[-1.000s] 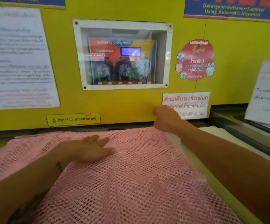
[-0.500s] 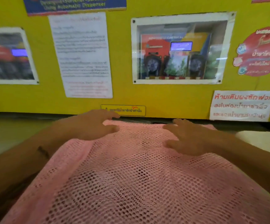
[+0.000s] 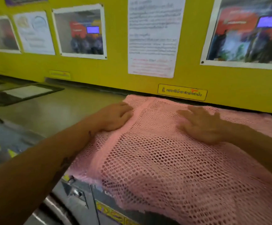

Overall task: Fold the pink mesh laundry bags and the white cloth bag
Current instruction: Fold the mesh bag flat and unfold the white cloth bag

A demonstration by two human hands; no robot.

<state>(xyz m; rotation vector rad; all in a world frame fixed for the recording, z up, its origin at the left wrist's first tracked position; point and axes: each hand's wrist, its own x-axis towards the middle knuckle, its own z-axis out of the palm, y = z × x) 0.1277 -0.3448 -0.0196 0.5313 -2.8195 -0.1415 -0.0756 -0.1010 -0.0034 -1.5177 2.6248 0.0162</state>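
Note:
A pink mesh laundry bag lies spread over the top of a washing machine, its near part hanging over the front edge. My left hand rests at the bag's left hem with the fingers curled against the solid pink seam. My right hand lies flat on the mesh further right, fingers spread and pointing left. Neither hand lifts any fabric. No white cloth bag is in view.
A yellow wall panel with paper notices and dispenser windows stands right behind the bag. The steel machine top stretches to the left. The machine's front panel drops away below the bag.
My view has swung left. The left hand slid to the bag's left hem and the right hand came down from the far edge onto the mesh, both pressing it flat.

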